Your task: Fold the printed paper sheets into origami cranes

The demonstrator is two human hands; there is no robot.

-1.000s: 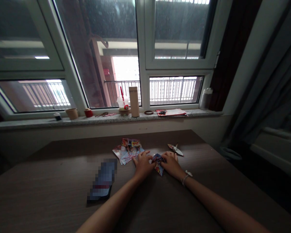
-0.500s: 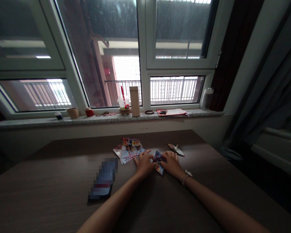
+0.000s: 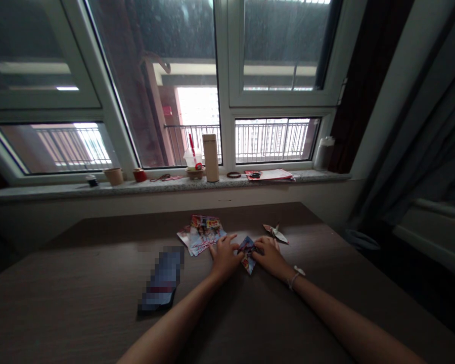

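A small diamond of folded printed paper [image 3: 247, 260] lies on the brown table [image 3: 98, 283] between my two hands. My left hand [image 3: 226, 258] is curled, with thumb and fingertips closed on the paper's left edge. From the other side, the bent fingers of my right hand [image 3: 271, 257] grip its right edge; a light bracelet circles that wrist. Just beyond the right fingers rests a folded paper crane [image 3: 276, 233]. Colourful printed sheets [image 3: 203, 236] lie in a loose pile behind my left hand.
A phone-like dark object [image 3: 161, 280], blurred by pixels, lies left of my left forearm. Along the stone windowsill [image 3: 155, 187] stand a tan flask [image 3: 211, 159], a plastic cup with a red straw [image 3: 192, 157], a paper cup [image 3: 114, 176] and scissors [image 3: 254, 175] on papers.
My right hand has shifted slightly, its fingers drawn back a little, so more of the folded paper shows as a flat diamond. My left hand stays nearly in place.
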